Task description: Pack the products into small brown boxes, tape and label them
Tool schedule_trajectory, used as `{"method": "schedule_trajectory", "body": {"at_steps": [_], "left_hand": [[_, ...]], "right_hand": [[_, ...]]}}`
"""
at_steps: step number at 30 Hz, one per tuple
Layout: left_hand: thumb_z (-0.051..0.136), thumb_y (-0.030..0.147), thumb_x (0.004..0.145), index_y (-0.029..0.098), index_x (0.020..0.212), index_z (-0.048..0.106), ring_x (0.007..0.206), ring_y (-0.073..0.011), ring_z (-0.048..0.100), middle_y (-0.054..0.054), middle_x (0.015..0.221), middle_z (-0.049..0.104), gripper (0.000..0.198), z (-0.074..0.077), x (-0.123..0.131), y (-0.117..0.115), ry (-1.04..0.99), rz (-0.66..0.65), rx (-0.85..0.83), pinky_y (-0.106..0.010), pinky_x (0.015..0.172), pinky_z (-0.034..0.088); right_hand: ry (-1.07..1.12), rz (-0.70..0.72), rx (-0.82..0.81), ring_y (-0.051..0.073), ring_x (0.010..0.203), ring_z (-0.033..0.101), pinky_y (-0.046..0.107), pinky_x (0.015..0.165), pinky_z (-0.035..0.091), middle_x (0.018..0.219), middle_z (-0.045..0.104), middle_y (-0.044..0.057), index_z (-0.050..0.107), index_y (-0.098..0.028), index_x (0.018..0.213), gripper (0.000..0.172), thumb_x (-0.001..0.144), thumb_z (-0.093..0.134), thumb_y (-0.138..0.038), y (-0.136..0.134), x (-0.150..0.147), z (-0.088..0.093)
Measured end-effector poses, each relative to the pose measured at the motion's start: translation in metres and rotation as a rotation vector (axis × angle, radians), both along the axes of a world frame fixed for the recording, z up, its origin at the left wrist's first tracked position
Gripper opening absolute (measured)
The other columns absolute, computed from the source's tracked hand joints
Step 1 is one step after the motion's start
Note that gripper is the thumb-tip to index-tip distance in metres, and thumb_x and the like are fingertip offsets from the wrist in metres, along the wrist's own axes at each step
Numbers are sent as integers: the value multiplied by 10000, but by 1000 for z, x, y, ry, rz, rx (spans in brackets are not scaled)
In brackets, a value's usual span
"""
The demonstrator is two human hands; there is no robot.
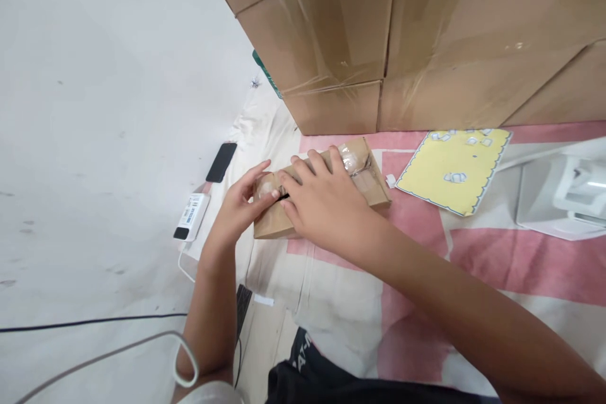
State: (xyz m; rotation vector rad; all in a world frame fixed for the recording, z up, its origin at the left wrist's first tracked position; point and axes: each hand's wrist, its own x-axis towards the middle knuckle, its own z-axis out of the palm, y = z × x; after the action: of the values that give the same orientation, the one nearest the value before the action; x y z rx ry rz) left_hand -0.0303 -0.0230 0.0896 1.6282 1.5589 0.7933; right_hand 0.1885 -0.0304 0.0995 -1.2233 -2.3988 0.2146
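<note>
A small brown cardboard box [319, 201] with clear tape over its top lies at a slant on the pink and white cloth. My left hand [246, 201] grips the left end of this box, its thumb on the top beside a dark gap. Across the middle of the top rests my right hand [324, 196], fingers spread towards the far edge and thumb near the same gap. The right hand covers much of the top. Crumpled clear tape shows at both ends of the box.
Large taped cardboard boxes [331, 44] stand behind. A yellow sheet [454, 170] and a white device [568, 196] lie to the right. By the wall at left are a black phone [221, 162] and a white power bank [192, 217] with a cable.
</note>
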Motion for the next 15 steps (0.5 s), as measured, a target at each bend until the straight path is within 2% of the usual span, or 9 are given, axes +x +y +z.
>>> {"method": "schedule_trajectory", "body": {"at_steps": [3, 8, 15], "left_hand": [[828, 519, 777, 245, 1421, 622, 1084, -256, 707, -90, 1231, 740, 730, -8, 4, 8, -143, 84, -56, -373, 952, 569], [851, 528, 756, 242, 1282, 738, 917, -211, 714, -49, 1008, 785, 610, -7, 0, 15, -153, 123, -53, -331, 855, 570], [762, 585, 826, 214, 1233, 764, 928, -244, 700, -67, 1037, 787, 551, -12, -2, 18, -66, 122, 23, -355, 848, 550]], "right_hand": [[-21, -5, -17, 406, 1311, 482, 649, 1176, 259, 1392, 606, 174, 624, -143, 1350, 422, 1044, 466, -387, 0, 0, 0], [-49, -1, -13, 409, 1311, 484, 658, 1185, 240, 1397, 602, 187, 619, -124, 1364, 446, 1048, 454, -391, 0, -1, 1], [-10, -35, 78, 385, 1251, 522, 643, 1139, 312, 1322, 657, 137, 667, -184, 1298, 381, 1019, 523, -399, 1, -2, -5]]}}
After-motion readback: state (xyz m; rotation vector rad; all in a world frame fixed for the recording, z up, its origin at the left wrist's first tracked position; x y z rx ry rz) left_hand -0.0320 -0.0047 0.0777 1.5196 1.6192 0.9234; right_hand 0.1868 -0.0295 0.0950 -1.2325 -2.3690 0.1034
